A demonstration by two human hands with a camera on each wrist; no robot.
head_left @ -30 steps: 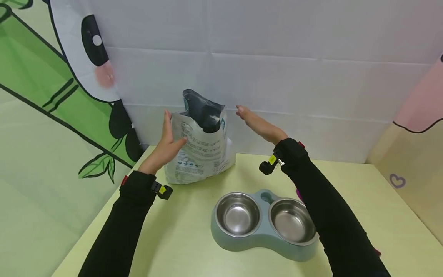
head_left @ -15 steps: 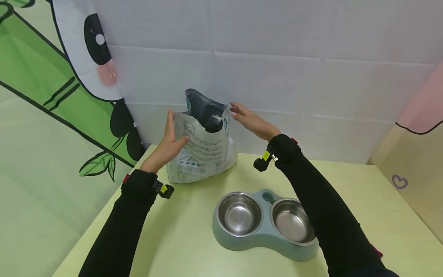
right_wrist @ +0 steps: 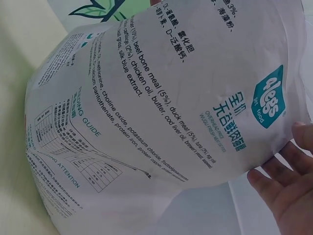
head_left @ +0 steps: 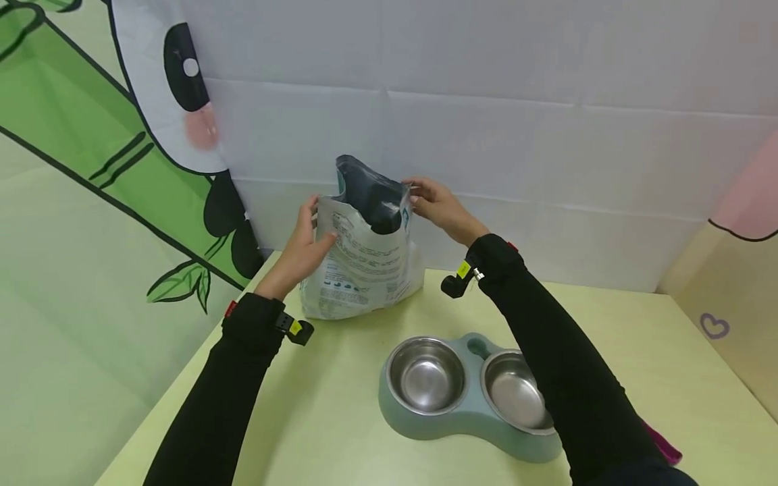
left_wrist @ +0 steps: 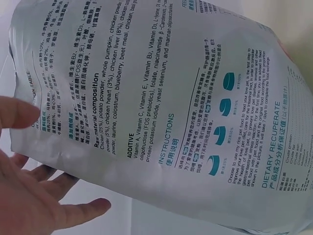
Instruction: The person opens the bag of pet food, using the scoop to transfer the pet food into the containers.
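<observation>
An upright, open-topped white plastic bag (head_left: pixel 365 270) stood between my left hand (head_left: pixel 300 250) and right hand (head_left: pixel 446 212).
It rested on the pale yellow tabletop (head_left: pixel 334 418). My right pinched its upper right edge; my left spanned the left edge, thumb before its printed face, but whether it gripped I could not tell.

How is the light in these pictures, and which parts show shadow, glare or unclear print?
Head view: soft light, a faint shadow on the table beside the left sleeve, bright reflections in the metal bowls, small print on the bag unreadable; left wrist view: INSTRUCTIONS reads clearly; right wrist view: rather dim, FEEDING GUIDE legible, but fine print at lower left unclear.
</observation>
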